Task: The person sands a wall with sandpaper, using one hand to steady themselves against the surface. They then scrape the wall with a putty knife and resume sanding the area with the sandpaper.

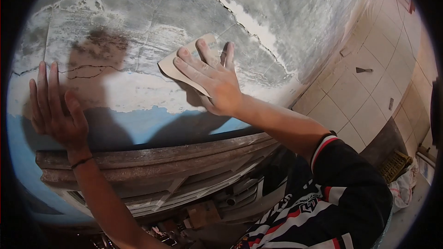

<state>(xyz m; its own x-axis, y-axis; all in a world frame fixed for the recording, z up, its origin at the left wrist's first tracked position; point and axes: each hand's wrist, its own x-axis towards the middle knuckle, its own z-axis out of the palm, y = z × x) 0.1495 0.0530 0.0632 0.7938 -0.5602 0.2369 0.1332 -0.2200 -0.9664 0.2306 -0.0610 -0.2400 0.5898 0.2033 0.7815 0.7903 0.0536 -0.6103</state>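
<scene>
My right hand (214, 80) lies with spread fingers over a sheet of beige paper (173, 66), pressing it against the wall (194, 16). The sheet shows to the left of the fingers and above them. The wall is grey and patchy, with white areas, a dark crack above my right hand and blue paint lower down. Over at the left, my left hand (57, 110) is raised beside the wall, fingers apart, holding nothing. A thin dark band circles that wrist. Shadows fall on the wall around both hands.
Below the hands runs a dusty brown wooden ledge (152, 157), with a cardboard box (203, 214) under it. On the tiled floor (339, 106) at the right lie a scraper (364, 70) and a small grey object (391, 103). A yellow crate (394, 166) and a white bag (402, 189) are at the lower right.
</scene>
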